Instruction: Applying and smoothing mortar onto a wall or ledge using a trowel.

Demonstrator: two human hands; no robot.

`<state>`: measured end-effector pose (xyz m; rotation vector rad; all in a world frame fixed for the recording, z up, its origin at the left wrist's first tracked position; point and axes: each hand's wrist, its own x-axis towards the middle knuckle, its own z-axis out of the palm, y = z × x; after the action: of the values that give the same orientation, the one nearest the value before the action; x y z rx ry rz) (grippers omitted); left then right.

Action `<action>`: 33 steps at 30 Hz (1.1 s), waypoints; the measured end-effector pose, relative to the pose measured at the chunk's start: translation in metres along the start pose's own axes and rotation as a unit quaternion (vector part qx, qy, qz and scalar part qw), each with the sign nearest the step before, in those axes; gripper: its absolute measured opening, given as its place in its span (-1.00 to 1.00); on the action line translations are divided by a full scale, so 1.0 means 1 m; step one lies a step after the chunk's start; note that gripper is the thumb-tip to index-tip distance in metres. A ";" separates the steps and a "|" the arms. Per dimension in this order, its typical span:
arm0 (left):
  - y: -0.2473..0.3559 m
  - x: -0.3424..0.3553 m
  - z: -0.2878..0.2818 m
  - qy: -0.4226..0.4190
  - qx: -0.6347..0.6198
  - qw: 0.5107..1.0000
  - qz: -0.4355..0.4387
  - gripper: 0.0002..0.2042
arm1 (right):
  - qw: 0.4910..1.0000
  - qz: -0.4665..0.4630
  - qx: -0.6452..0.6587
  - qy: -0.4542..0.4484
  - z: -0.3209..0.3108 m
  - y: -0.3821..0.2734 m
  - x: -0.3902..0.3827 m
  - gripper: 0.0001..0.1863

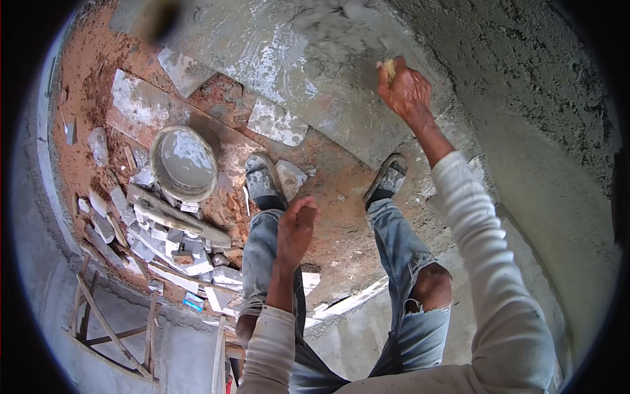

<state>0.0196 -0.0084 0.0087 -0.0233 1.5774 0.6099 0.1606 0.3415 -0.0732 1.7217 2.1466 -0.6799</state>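
My right hand (403, 88) grips a yellowish sponge-like piece (389, 67) over a wet grey mortar surface (341, 98) at the top of the view. My left hand (295, 233), slightly blurred, is loosely closed in front of my left leg; whether anything is inside it I cannot make out. A round tub (184, 161) of milky grey liquid stands left of my feet, beside a long wooden board (177, 217). A speckled tile piece (275, 121) lies above my left sandal (262, 180). My right sandal (387, 177) rests at the edge of the mortar.
A rough plastered surface (538, 79) curves along the right. Broken white and grey fragments (157, 243) are heaped below the tub on reddish dirt (85, 98). A wooden frame (111, 328) is at lower left, by a pale concrete surface (59, 295).
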 end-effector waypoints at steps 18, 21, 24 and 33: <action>0.009 0.006 -0.001 0.021 -0.052 0.998 0.042 -0.69 | 0.953 0.030 0.255 -0.162 0.110 -0.031 -0.076 -0.32; 0.008 0.006 0.008 0.003 -0.043 0.999 0.020 -0.68 | 0.908 0.026 0.348 -0.233 0.117 -0.052 -0.041 -0.34; 0.013 0.006 0.008 -0.005 -0.065 0.998 0.025 -0.63 | 0.823 0.141 0.491 -0.248 0.091 -0.063 0.003 -0.39; 0.013 0.013 0.002 0.003 0.005 1.000 0.031 -0.65 | 0.887 -0.030 0.330 -0.321 0.132 -0.142 0.011 -0.42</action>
<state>0.0146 0.0081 0.0016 0.0316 1.5924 0.6502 0.0125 0.2558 -0.1658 1.3760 1.5752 -1.8595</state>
